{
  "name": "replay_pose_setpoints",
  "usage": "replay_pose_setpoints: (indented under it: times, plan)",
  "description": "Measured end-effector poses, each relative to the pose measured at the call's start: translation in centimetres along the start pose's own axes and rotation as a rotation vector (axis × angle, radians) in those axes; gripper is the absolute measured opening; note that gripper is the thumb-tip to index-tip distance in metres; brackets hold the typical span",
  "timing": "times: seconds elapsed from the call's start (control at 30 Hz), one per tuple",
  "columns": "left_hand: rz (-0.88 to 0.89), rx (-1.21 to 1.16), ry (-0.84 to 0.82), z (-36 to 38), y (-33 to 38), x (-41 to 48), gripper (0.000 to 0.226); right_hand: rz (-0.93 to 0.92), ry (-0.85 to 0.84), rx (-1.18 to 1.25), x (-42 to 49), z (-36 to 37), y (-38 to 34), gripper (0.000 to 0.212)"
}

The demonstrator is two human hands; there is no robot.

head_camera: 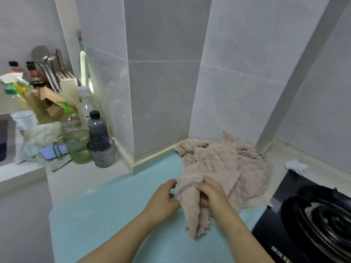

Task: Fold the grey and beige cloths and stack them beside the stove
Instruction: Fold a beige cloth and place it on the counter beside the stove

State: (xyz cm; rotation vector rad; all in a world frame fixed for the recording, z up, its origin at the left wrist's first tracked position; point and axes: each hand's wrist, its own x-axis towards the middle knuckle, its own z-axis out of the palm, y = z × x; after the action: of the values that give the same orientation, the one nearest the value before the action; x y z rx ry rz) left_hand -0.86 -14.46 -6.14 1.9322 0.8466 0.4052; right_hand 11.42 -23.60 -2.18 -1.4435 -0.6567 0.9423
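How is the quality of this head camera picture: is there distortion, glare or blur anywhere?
Head view: the wide-angle lens makes the straight edges of the tiled wall lean and splay. Head view: white glare streaks lie on the glossy black stove. Head view: the light is soft and even, with only faint shadows. Head view: the beige cloth looks slightly smeared.

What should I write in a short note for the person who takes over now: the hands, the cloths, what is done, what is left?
Hands: the left hand pinches the edge of a beige cloth; the right hand grips the same cloth, over the blue mat.
Things: more beige cloth lies in a loose heap against the wall, beside the stove.
Done: no folded stack is visible.
Left: fold this cloth, then the heap, and stack them beside the stove. No grey cloth can be made out.
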Motion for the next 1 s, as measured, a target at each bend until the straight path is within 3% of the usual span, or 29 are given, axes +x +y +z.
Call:
replay_pose_setpoints:
  times: [0.13,0.23,0.37,0.43,0.5,0.6,0.67,0.73,0.8,0.9,1.0]
  plan:
    - [0.036,0.050,-0.046,-3.6,-2.3,2.5,0.044,-0.068,0.433,0.043,1.7,2.2,-0.6,0.017]
    - [0.086,0.055,-0.055,-5.8,-3.5,3.9,0.040,0.012,0.619,-0.158,0.8,3.9,1.1,0.015]
    - [0.204,0.013,-0.280,-6.0,-4.6,4.8,0.033,0.192,0.603,-0.336,-0.8,6.3,5.3,0.027]
    - [0.240,0.114,-0.412,-4.8,-5.5,5.0,0.050,0.243,0.533,-0.623,-1.2,6.8,8.2,0.040]
    - [0.271,0.374,-0.497,-3.6,-6.7,5.2,0.067,0.215,0.540,-0.951,-1.7,7.7,10.3,0.051]
    - [0.518,0.757,-0.334,-3.0,-8.9,5.0,0.070,0.124,0.569,-1.074,-2.2,8.7,12.3,0.050]
    - [0.662,0.818,-0.236,-2.7,-10.4,5.0,0.065,0.157,0.580,-1.095,-2.1,9.7,12.5,0.047]
    - [0.815,0.771,-0.175,-2.5,-11.5,5.2,0.058,0.121,0.625,-1.164,-2.1,10.3,12.4,0.041]
    - [0.850,0.715,-0.161,-2.6,-11.6,5.2,0.052,0.096,0.726,-1.202,-1.8,10.5,12.7,0.038]
    - [0.812,0.641,-0.166,-2.6,-11.5,5.3,0.041,0.074,0.866,-1.197,-0.9,11.0,12.4,0.030]
    - [0.678,0.420,-0.242,-2.9,-10.9,5.5,0.050,0.075,1.013,-1.137,0.0,11.9,12.4,0.026]
